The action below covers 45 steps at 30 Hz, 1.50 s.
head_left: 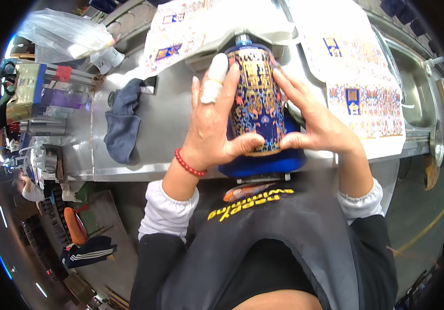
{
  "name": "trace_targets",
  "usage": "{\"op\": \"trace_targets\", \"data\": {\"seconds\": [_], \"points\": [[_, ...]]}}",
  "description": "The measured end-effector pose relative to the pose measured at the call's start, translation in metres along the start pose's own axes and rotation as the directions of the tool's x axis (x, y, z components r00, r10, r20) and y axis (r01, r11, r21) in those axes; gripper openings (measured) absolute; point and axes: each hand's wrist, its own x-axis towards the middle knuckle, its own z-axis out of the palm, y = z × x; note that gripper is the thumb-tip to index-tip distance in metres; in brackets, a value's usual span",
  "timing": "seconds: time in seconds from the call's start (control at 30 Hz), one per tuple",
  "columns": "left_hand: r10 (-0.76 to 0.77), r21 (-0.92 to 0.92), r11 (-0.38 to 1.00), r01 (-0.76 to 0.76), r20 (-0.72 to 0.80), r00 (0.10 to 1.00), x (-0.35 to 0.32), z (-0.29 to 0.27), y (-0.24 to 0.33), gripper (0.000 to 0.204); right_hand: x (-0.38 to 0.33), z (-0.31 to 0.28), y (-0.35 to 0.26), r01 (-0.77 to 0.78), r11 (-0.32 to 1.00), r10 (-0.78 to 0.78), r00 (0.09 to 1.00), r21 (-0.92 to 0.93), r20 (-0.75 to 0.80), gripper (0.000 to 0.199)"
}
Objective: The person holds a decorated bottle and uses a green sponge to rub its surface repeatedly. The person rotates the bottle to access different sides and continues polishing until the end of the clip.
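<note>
At upper centre, the blue patterned bottle (259,111) is flanked by the spread left hand (210,120) and right hand (321,118), digits laid against it, neither closed. Probably rigid, slippery and breakable, it is best held around the body.

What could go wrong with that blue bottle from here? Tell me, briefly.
Uneven pressure from the left hand and right hand might crease the patterned label. The white finger covering could snag the label's edge. The blue bottle, near the front edge of the steel counter, might slip.
</note>
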Motion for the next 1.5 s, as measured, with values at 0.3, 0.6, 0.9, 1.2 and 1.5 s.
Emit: {"op": "trace_targets", "data": {"seconds": [0.3, 0.6, 0.9, 1.2, 1.5], "points": [[-0.042, 0.047, 0.998, 0.04, 0.053, 0.998, -0.01, -0.013, 0.035, 0.128, 0.058, -0.037, -0.057, 0.167, 0.966, -0.194, 0.972, -0.197, -0.129, 0.022], [-0.109, -0.113, 0.987, 0.111, 0.019, 0.994, -0.033, 0.01, 0.039, 0.126, 0.04, -0.043, -0.009, -0.265, 0.939, 0.33, 0.876, 0.221, -0.353, 0.029], [-0.152, -0.204, 0.972, 0.116, -0.173, 0.973, -0.002, -0.01, 0.011, 0.079, 0.03, -0.016, 0.003, -0.285, 0.806, 0.41, 0.901, 0.519, -0.14, 0.022], [-0.16, -0.21, 0.968, 0.134, -0.112, 0.981, 0.069, -0.033, 0.001, 0.018, 0.025, -0.032, 0.006, -0.298, 0.629, 0.472, 0.88, 0.718, -0.049, 0.022], [-0.117, -0.148, 0.982, 0.118, 0.013, 0.993, 0.097, -0.039, -0.001, 0.012, 0.043, -0.026, 0.018, -0.173, 0.431, 0.374, 0.928, 0.886, -0.001, 0.025]]}}
